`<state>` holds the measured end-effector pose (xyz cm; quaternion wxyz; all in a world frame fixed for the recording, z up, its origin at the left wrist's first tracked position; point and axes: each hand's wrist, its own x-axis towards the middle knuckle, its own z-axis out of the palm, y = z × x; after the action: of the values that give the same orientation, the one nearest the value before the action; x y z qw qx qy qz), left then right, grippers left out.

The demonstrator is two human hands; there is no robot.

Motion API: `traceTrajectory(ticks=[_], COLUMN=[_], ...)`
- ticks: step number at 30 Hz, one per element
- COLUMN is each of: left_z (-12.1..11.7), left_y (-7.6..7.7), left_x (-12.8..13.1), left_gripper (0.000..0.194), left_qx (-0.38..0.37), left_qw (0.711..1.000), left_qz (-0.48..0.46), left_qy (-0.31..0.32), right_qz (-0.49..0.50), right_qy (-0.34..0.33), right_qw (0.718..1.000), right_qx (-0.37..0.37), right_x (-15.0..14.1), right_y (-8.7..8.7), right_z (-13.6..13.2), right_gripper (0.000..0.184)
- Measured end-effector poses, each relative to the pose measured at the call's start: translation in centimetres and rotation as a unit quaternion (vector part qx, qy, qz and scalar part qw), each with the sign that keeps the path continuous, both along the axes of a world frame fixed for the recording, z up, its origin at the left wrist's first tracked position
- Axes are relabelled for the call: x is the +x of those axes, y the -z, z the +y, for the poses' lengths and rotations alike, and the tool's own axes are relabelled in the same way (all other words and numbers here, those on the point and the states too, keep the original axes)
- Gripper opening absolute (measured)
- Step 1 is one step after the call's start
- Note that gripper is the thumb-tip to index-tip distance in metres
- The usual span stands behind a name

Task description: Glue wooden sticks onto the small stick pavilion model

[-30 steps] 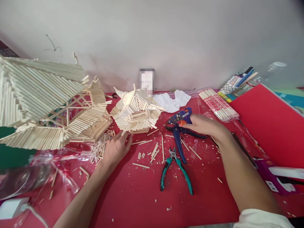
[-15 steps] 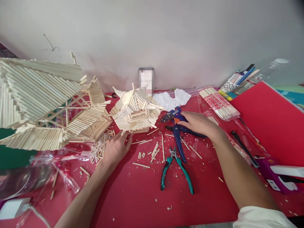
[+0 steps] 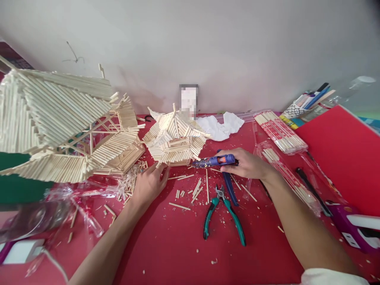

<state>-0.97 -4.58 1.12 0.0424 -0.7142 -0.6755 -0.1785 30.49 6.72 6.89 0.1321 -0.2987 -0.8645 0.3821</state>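
A small pavilion model (image 3: 175,146) made of pale wooden sticks stands on the red tabletop (image 3: 166,245). At its front left corner, my left hand (image 3: 151,182) has its fingers curled against the lower edge, fingertips partly hidden. My right hand (image 3: 245,164) grips a blue glue gun (image 3: 218,160) with an orange part, its nozzle end pointing left beside the model's front right edge. Under that hand lies a blue-handled tool (image 3: 230,190), mostly covered. Green-handled pliers (image 3: 222,213) lie spread just in front, near several loose cut sticks (image 3: 197,188).
A larger stick building (image 3: 65,114) fills the left side, with crumpled plastic wrap (image 3: 86,198) before it. White tissue (image 3: 221,126) lies behind. Packs of sticks (image 3: 282,132), a red board (image 3: 347,154) and a pen holder (image 3: 297,105) stand at right; a white charger (image 3: 22,251) sits front left.
My right hand has lifted and turned the glue gun, bringing its nozzle closer to the small model. My left hand stays at the model's corner. The view has shifted slightly.
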Motion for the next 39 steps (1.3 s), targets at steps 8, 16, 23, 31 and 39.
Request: traceTrajectory(ticks=[8, 16, 23, 31, 39], left_z=[-0.1, -0.1, -0.2, -0.3, -0.3], left_y=[-0.1, -0.1, -0.1, 0.0, 0.2], left_x=[0.0, -0.1, -0.1, -0.3, -0.3], left_gripper=[0.025, 0.026, 0.029, 0.032, 0.030], left_qx=[-0.015, -0.033, -0.040, -0.042, -0.040], left_qw=[1.000, 0.999, 0.999, 0.999, 0.999], left_qz=[0.007, 0.003, -0.007, -0.014, -0.006], left_qy=[0.001, -0.006, -0.005, -0.009, -0.007], right_qz=[-0.008, 0.002, 0.030, 0.005, 0.004], right_qy=[-0.017, -0.052, 0.011, 0.045, 0.050], right_qw=[0.994, 0.965, 0.951, 0.956, 0.957], right_qx=[0.104, 0.258, 0.309, 0.291, 0.286], right_x=[-2.2, -4.1, -6.4, -7.0, -7.3], right_y=[-0.3, 1.1, 2.8, 3.3, 4.0], right_z=[-1.8, -2.9, -3.8, -4.0, -3.9], right_gripper=[0.021, 0.022, 0.029, 0.035, 0.033])
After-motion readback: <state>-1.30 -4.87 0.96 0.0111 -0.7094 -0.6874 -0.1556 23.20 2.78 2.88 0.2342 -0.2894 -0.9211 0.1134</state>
